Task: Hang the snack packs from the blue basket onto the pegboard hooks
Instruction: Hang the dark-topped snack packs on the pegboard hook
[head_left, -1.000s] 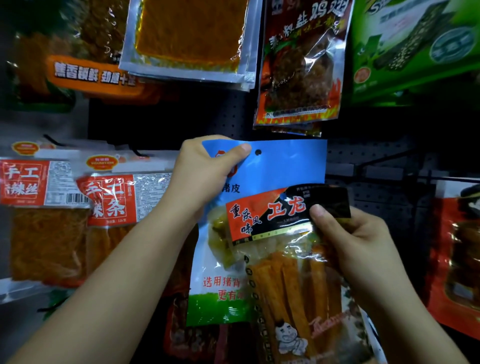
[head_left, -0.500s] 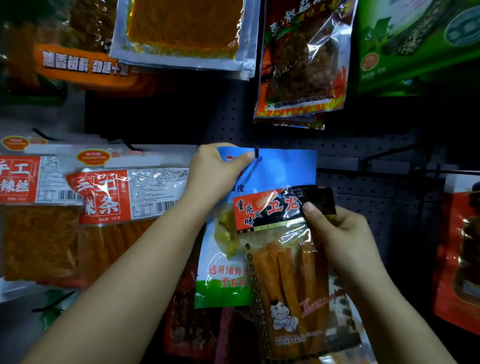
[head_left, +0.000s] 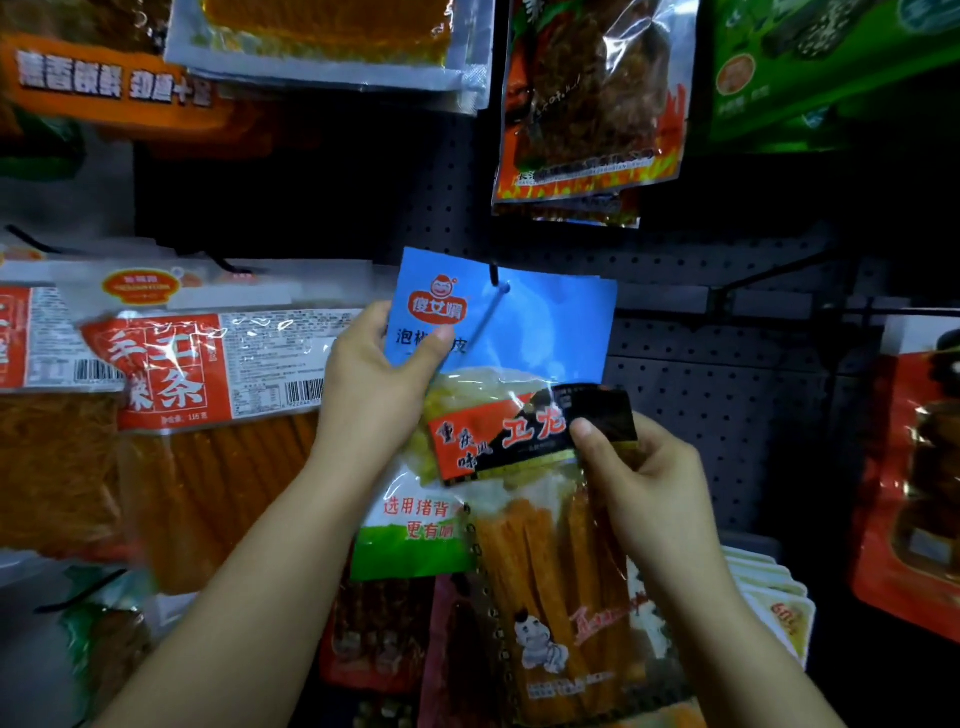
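Observation:
A blue-topped snack pack (head_left: 550, 322) hangs against the dark pegboard (head_left: 727, 395), with a black hook (head_left: 493, 274) through its top hole. My left hand (head_left: 374, 379) grips this pack at its left edge, thumb on the front. My right hand (head_left: 639, 483) holds a clear pack of orange sticks (head_left: 550, 561) by its red-and-black header, overlapping the lower front of the blue pack. The blue basket is out of view.
Packs hang all around: red-label orange strips (head_left: 197, 415) at left, a flame-print pack (head_left: 592, 104) above, a green pack (head_left: 831, 67) top right, a red pack (head_left: 914, 488) at right. A bare hook arm (head_left: 769, 275) juts out at right. White-edged packs (head_left: 774, 597) sit lower right.
The blue pack's hole has gone onto the hook and slid along it. My left hand has shifted from the pack's top corner down to its left edge. The right hand barely moved.

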